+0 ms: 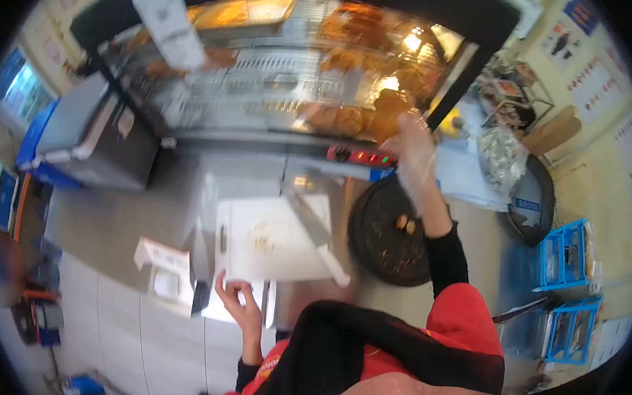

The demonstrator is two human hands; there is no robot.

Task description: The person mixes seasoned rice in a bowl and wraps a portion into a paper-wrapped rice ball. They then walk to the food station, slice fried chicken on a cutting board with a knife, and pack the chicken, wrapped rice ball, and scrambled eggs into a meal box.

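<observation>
My right hand [416, 151], in a clear plastic glove, reaches up to the right end of a lit food warmer [254, 140]. Golden-brown roasted food [390, 113] lies right at its fingertips; blur hides whether the fingers grip it. My bare left hand [241, 302] hovers by the near edge of a white cutting board [262, 255], fingers curved and apart, holding nothing. On the board are crumbs and a large knife [309, 223] with a white handle, which juts past the board's corner. Below my right forearm sits a round dark chopping block [376, 230] with small food bits.
A white-and-brown carton [168, 272] stands left of the board. At the left is a grey cool box [102, 138]. To the right are a foil-like bundle [502, 161], a black container [530, 202] and blue baskets [562, 255]. A paper strip [168, 29] hangs before the warmer.
</observation>
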